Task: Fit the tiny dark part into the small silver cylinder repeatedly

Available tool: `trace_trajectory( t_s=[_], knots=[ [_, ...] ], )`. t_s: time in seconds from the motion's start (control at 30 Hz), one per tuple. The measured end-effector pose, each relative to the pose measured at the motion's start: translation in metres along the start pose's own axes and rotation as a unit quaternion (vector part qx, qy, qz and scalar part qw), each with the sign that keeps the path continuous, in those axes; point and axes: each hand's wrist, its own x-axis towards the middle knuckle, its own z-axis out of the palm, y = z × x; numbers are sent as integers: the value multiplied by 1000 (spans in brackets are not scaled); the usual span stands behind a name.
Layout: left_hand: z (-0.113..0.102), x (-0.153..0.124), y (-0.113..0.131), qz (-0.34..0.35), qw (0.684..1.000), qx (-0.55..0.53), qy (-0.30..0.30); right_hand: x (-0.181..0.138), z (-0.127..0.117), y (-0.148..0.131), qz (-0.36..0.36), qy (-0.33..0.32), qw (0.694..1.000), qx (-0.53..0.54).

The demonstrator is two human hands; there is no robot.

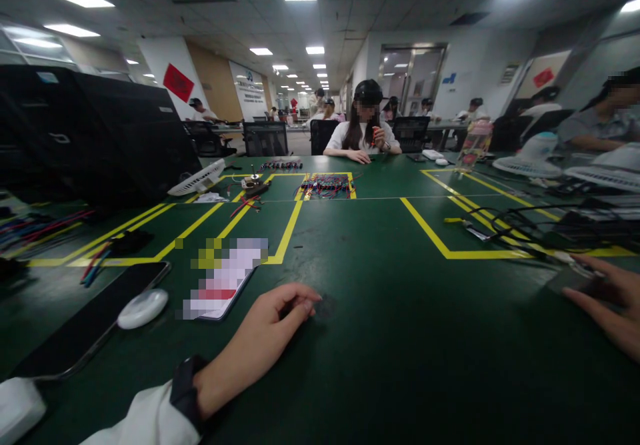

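My left hand (273, 328) rests on the green table (380, 338) at the bottom centre. Its fingers are curled together with the tips down on the surface, and nothing shows in it. A dark watch band and a white sleeve cover the wrist. Just left of it lies a blurred-out phone (225, 285). My right hand (613, 305) comes in from the right edge with its fingers stretched out flat. Its fingertips reach a dark flat device (570, 278) on the table.
A black phone (95, 318) and a white round puck (143, 308) lie at the left. Yellow tape marks boxes on the table. Coloured wires (327, 183), black cables (530, 221), small fans and a black case (95, 138) stand further off. Other people sit at the far side.
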Motion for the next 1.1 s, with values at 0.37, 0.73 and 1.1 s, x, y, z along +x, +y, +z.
trace_trajectory(
  t_s=[0.37, 0.73, 1.1],
  knots=[
    [0, 1, 6, -11, 1000, 27, -9, -2, -3, -246, -323, -38, 899, 294],
    [3, 4, 6, 2, 1000, 10, -15, -20, 0, -323, -345, -231, 819, 396],
    [48, 39, 52, 121, 992, 26, 20, -14, 4, -324, -254, -287, 788, 483]
  ],
)
